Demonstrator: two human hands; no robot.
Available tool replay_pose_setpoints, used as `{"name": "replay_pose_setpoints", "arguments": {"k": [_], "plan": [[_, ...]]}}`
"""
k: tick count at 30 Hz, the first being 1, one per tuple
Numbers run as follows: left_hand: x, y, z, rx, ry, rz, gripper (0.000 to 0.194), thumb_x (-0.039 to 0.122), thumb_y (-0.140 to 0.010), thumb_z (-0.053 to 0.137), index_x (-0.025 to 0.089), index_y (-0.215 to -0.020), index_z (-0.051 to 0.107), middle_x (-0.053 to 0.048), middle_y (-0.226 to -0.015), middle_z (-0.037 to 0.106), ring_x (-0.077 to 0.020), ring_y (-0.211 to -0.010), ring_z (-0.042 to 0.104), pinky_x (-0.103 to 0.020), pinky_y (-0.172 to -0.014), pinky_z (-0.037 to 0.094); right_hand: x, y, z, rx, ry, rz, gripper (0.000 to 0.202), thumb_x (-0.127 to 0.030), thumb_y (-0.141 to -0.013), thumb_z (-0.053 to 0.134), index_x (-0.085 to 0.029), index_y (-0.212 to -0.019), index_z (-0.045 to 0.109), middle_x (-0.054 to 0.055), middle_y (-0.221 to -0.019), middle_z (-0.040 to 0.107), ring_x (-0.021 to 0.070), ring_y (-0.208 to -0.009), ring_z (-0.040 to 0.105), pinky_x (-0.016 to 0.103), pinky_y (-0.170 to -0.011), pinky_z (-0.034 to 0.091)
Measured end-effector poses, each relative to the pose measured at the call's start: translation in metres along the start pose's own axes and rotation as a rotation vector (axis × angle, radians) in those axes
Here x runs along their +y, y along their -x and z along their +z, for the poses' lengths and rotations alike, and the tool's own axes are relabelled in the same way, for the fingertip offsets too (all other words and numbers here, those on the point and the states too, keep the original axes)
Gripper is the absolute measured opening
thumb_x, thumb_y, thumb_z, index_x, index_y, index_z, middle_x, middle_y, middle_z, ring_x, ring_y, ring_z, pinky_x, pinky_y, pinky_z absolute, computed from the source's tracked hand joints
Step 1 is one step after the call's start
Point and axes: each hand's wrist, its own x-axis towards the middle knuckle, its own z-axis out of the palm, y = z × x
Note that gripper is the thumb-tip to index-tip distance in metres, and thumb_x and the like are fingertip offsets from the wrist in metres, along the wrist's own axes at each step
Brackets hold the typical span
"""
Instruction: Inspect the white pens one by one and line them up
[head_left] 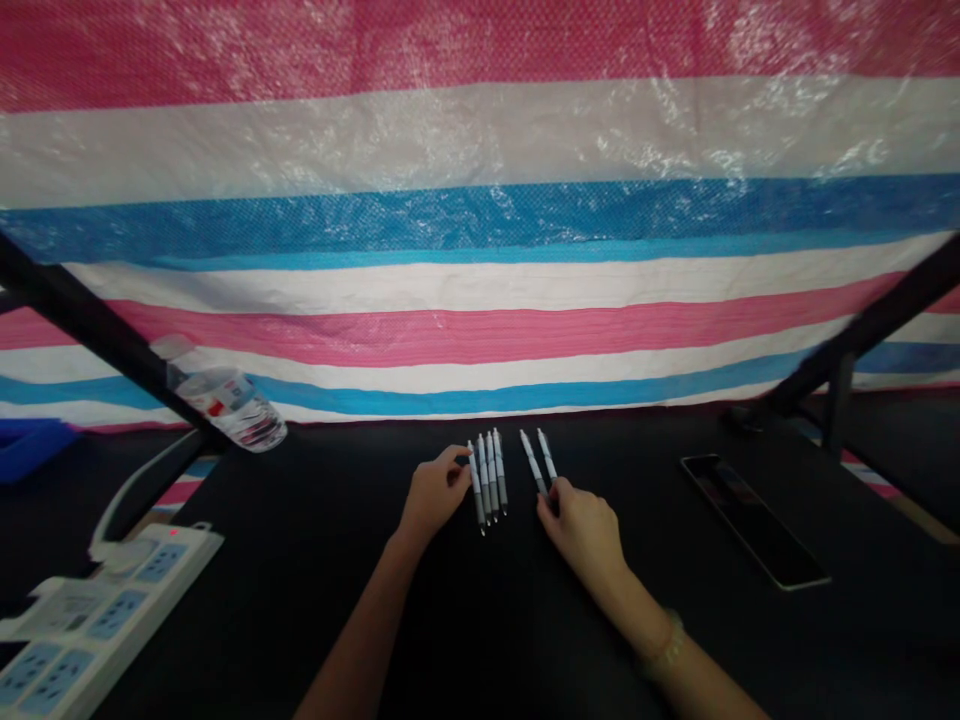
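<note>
Several white-and-grey pens [492, 478] lie side by side in a close row on the black table [480, 620], tips toward me. My left hand [436, 490] is at the row's left side, its fingers curled and closed on the leftmost pen [475, 485] near its upper half. To the right, apart from that row, lie two more pens [534, 460] at a slant. My right hand [585, 520] has thumb and fingers closed around the lower ends of those two, hiding their tips. A bracelet [666, 645] circles the right wrist.
A dark-screened phone [754, 520] lies on the right. At left are a white power strip [124, 610] with a cable and a tilted clear plastic bottle [236, 405]. Black bars [97, 330] flank both sides. A striped sheet [480, 220] hangs behind the table. A blue tray [34, 445] sits far left.
</note>
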Motion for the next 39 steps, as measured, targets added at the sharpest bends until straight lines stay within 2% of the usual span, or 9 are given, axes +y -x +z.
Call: {"name": "replay_pose_setpoints", "arguments": {"k": [5, 9, 11, 18, 22, 26, 31, 36, 39], "plan": [[0.004, -0.001, -0.018, -0.150, -0.009, 0.008, 0.031, 0.024, -0.088, 0.055, 0.020, -0.117, 0.063, -0.001, -0.073, 0.074, -0.0188, -0.066, 0.070, -0.027, -0.067, 0.050, 0.006, 0.006, -0.014, 0.079, -0.095, 0.007, 0.018, -0.034, -0.096, 0.053, -0.021, -0.088, 0.063, 0.002, -0.071, 0.071, 0.0186, -0.061, 0.069, 0.025, -0.052, 0.036], [0.008, 0.014, -0.031, -0.123, 0.027, 0.056, 0.038, 0.022, -0.088, 0.055, 0.020, -0.125, 0.057, -0.003, -0.082, 0.074, -0.0182, -0.069, 0.069, -0.028, -0.069, 0.051, 0.018, 0.016, -0.030, 0.311, -0.426, -0.024, 0.028, -0.043, -0.096, 0.049, -0.019, -0.088, 0.063, 0.001, -0.062, 0.063, 0.0161, -0.053, 0.061, 0.026, -0.053, 0.039], [0.011, 0.026, -0.036, -0.114, 0.096, 0.054, 0.041, 0.025, -0.088, 0.055, 0.020, -0.129, 0.053, -0.004, -0.088, 0.074, -0.0170, -0.068, 0.067, -0.027, -0.066, 0.052, 0.022, 0.024, -0.036, 0.346, -0.576, -0.039, 0.033, -0.048, -0.096, 0.048, -0.019, -0.090, 0.063, 0.001, -0.062, 0.062, 0.0153, -0.051, 0.057, 0.026, -0.052, 0.039], [0.028, 0.075, -0.037, -0.297, 0.373, 0.042, 0.075, 0.025, -0.077, 0.075, 0.030, -0.142, 0.039, -0.004, -0.117, 0.066, -0.0107, -0.065, 0.064, -0.022, -0.054, 0.053, 0.012, 0.046, -0.023, 0.029, -1.004, 0.083, 0.046, -0.057, -0.094, 0.049, -0.021, -0.067, 0.056, -0.003, -0.051, 0.050, 0.0122, -0.047, 0.045, 0.024, -0.047, 0.035], [0.029, 0.085, -0.029, -0.316, 0.417, 0.073, 0.052, 0.023, -0.077, 0.077, 0.025, -0.124, 0.056, 0.001, -0.089, 0.070, -0.0106, -0.062, 0.061, -0.020, -0.057, 0.051, 0.007, 0.044, -0.003, -0.140, -1.169, 0.164, 0.055, -0.068, -0.090, 0.048, -0.022, -0.060, 0.051, -0.005, -0.043, 0.045, 0.0105, -0.041, 0.038, 0.024, -0.044, 0.031], [0.023, 0.085, -0.023, -0.272, 0.448, 0.114, 0.035, 0.022, -0.078, 0.075, 0.021, -0.111, 0.064, -0.002, -0.086, 0.071, -0.0128, -0.064, 0.064, -0.022, -0.059, 0.053, 0.009, 0.039, 0.009, -0.202, -1.187, 0.211, 0.057, -0.071, -0.088, 0.048, -0.022, -0.061, 0.051, -0.005, -0.041, 0.045, 0.0101, -0.039, 0.038, 0.023, -0.041, 0.027], [0.019, 0.085, -0.020, -0.049, 0.411, 0.054, 0.009, 0.026, -0.083, 0.069, 0.021, -0.091, 0.071, -0.003, -0.080, 0.071, -0.0166, -0.069, 0.068, -0.025, -0.063, 0.054, 0.013, 0.040, 0.013, -0.302, -1.205, 0.123, 0.062, -0.074, -0.090, 0.042, -0.022, -0.057, 0.047, -0.005, -0.037, 0.044, 0.0089, -0.037, 0.035, 0.023, -0.042, 0.026], [0.026, 0.089, -0.023, 0.076, 0.447, -0.065, 0.008, 0.029, -0.082, 0.070, 0.021, -0.083, 0.072, -0.002, -0.075, 0.070, -0.0168, -0.066, 0.066, -0.024, -0.059, 0.053, 0.011, 0.042, 0.010, -0.476, -1.250, 0.019, 0.063, -0.076, -0.088, 0.041, -0.021, -0.059, 0.050, -0.004, -0.041, 0.048, 0.0071, -0.033, 0.032, 0.021, -0.037, 0.019], [0.030, 0.093, -0.022, 0.021, 0.507, -0.149, 0.014, 0.033, -0.081, 0.070, 0.021, -0.088, 0.072, -0.002, -0.075, 0.069, -0.0153, -0.059, 0.063, -0.023, -0.054, 0.052, 0.010, 0.043, 0.008, -0.494, -1.255, 0.038, 0.063, -0.075, -0.088, 0.042, -0.021, -0.056, 0.050, -0.005, -0.039, 0.045, 0.0068, -0.032, 0.030, 0.021, -0.036, 0.020]]}}
